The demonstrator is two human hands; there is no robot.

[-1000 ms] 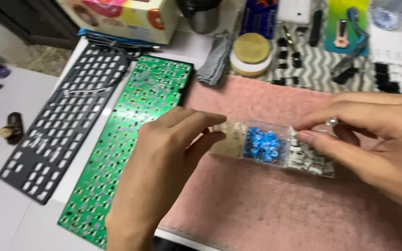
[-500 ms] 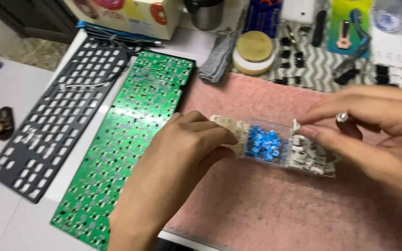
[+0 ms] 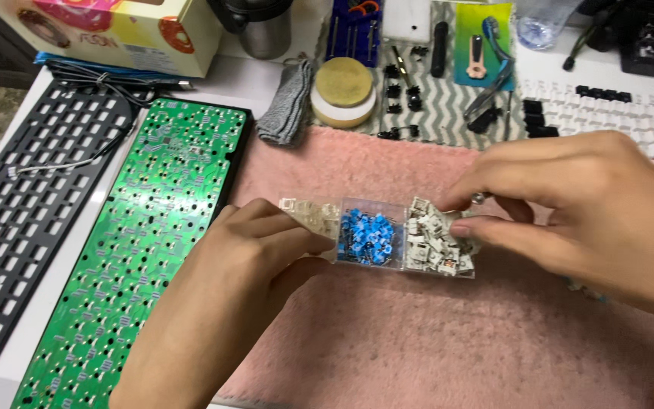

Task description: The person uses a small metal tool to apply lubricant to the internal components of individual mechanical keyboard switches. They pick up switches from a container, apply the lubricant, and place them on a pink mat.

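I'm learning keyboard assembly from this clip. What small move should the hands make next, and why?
Probably lift one white piece out. The right hand already has its fingertips at the white parts in the clear compartment box, which the left hand steadies above the pink mat.

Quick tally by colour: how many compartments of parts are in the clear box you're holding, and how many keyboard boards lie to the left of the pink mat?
Clear-part compartments: 1, at the left hand
Blue-part compartments: 1
White-part compartments: 1, at the right hand
Green circuit boards: 1
Black switch plates: 1
Total: 5
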